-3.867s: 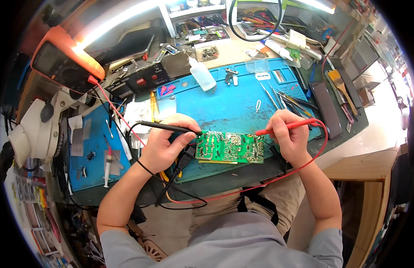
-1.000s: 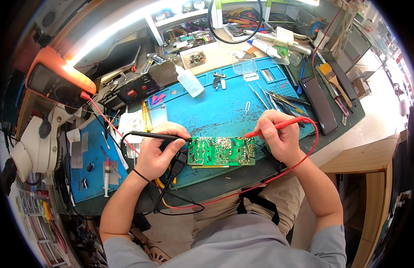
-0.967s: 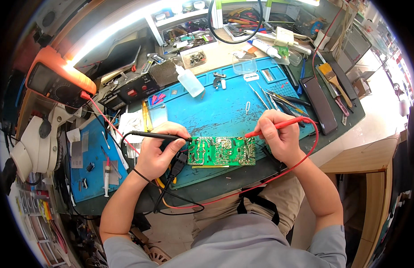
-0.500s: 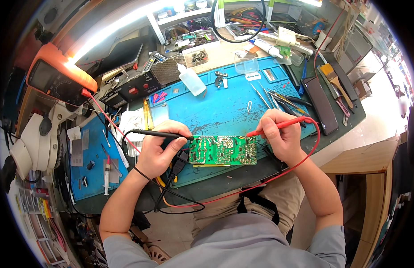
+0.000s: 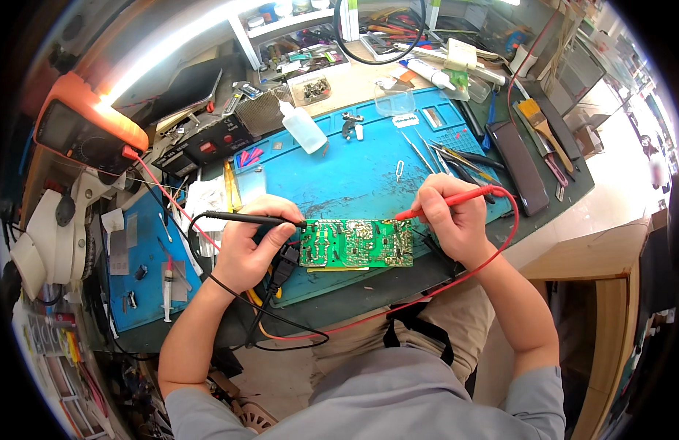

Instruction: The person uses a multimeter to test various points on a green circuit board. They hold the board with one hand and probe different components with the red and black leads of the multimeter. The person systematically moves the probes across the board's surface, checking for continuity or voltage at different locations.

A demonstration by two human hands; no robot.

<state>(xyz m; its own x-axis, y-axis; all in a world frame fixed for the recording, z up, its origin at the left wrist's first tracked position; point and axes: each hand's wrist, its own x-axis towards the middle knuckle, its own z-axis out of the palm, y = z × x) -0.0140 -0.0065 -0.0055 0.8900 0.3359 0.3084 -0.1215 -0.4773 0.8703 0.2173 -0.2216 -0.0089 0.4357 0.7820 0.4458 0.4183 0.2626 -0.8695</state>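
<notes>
A green circuit board [image 5: 358, 243] lies on the blue work mat [image 5: 354, 169] in front of me. My left hand [image 5: 253, 246] grips a black test probe [image 5: 253, 218], its tip touching the board's upper left corner. My right hand [image 5: 449, 218] pinches a red test probe [image 5: 446, 202], with the tip on the board's upper right corner. A red lead [image 5: 501, 242] loops from that probe around my right wrist and back under the board. An orange multimeter [image 5: 86, 132] stands at the far left, with a red lead plugged into it.
A white squeeze bottle [image 5: 303, 126] and tweezers [image 5: 449, 152] lie on the mat. A brush [image 5: 541, 128] and a dark flat case [image 5: 519, 165] sit at the right. A white microscope [image 5: 50, 242] stands left. Shelves of tools fill the back. A syringe [image 5: 166, 293] lies on a smaller mat.
Both probe tips stay on the board's top corners. My hands have barely shifted; the view has drifted slightly.
</notes>
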